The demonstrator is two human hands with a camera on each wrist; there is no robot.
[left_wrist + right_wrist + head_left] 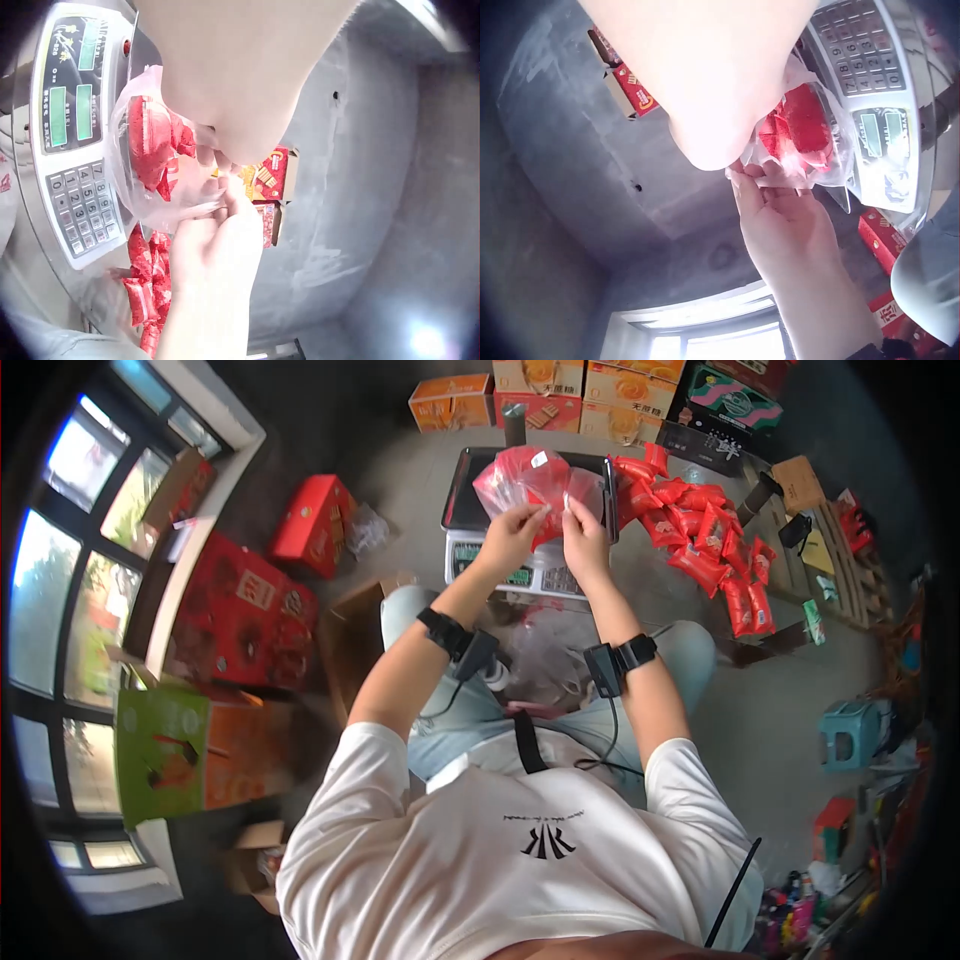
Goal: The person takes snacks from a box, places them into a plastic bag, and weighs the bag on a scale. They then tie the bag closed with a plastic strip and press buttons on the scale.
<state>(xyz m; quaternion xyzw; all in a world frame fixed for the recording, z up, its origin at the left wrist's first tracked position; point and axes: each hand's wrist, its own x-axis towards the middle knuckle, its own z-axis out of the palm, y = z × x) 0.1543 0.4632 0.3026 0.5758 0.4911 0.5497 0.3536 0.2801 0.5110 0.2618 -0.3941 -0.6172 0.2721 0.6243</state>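
Note:
A clear plastic bag with red packets inside sits on the pan of a digital scale. My left hand pinches the bag's near edge from the left. Close beside it, my right hand pinches the same loose plastic, thumb and fingers together. In the right wrist view the bag's mouth is gathered between the two hands, and part of my right fingers is hidden behind that hand. The scale's keypad and green displays face my body.
Loose red packets lie in a heap right of the scale. Cartons stand stacked behind it, with a red box to the left. A dark cylinder stands just behind the pan. A clear plastic bag lies between my knees.

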